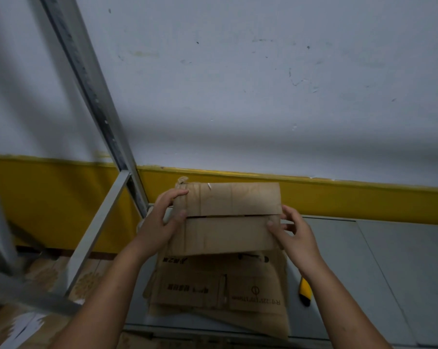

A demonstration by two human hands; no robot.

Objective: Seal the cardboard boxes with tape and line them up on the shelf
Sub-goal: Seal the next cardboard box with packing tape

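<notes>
**Holding the flaps shut with no tape on yet**

Off to the outside of your left fingers stands the metal upright (94, 96) of the shelf frame. Your left hand (162, 217) grips the left end of the cardboard box (228, 217): the fingers (177, 193) curl round its far corner and the thumb lies on top, right at the seam. That looks meant to keep the two top flaps level and closed. The box sits between your two sets of fingers, raised and tipped towards you, and no tape shows on the seam. Your right hand (296, 235) mirrors the hold, thumb pressing the near flap down, the other fingers loosely curled round the right end.

Below your fingers lies a stack of flattened boxes (220, 293), likely the ones waiting. Under your right wrist rests a yellow and black knife (304, 290), handy for cutting tape. Past your right fingers runs the grey shelf surface (389, 260). I see no tape roll.
</notes>
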